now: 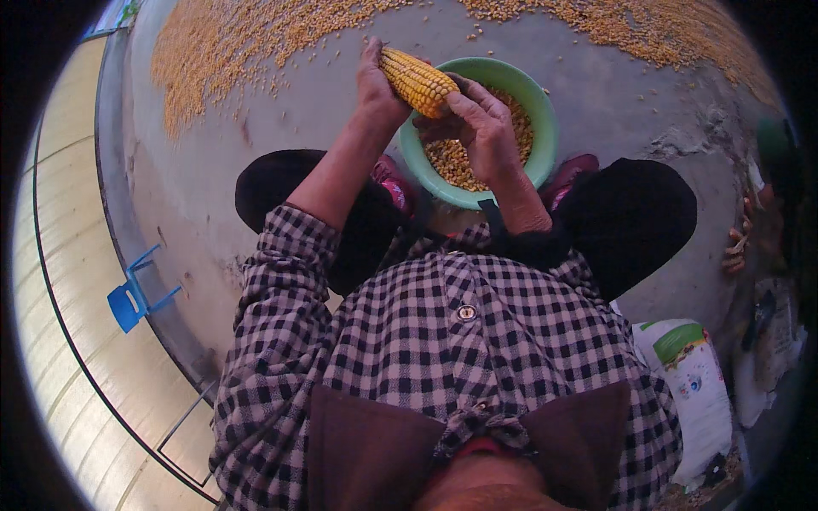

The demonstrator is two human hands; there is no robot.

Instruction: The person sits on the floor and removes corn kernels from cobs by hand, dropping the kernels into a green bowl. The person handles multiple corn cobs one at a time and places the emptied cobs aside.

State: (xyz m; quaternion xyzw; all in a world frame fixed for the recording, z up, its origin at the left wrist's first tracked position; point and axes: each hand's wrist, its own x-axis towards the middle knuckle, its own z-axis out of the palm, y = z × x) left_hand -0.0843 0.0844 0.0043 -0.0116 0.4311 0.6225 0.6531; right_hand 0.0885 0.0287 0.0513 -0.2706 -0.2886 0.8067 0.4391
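My left hand [380,86] grips the upper left end of a yellow ear of corn [416,82], with its thumb pointing up beside the ear. At the ear's lower right end, my right hand [482,121] has its thumb and fingers closed around the tip. The ear is tilted and looks full of kernels. Beneath both hands stands a green plastic basin [546,121], on the floor between my shoes. Loose corn kernels [450,163] lie inside the basin, partly hidden by my right hand.
Loose kernels [223,57] are spread over the concrete floor [192,191] ahead, in a wide arc. A blue plastic chair [128,306] is at the left by a pale wall. A white sack [693,396] with a green print lies at the lower right. Cobs [736,249] lie at the right edge.
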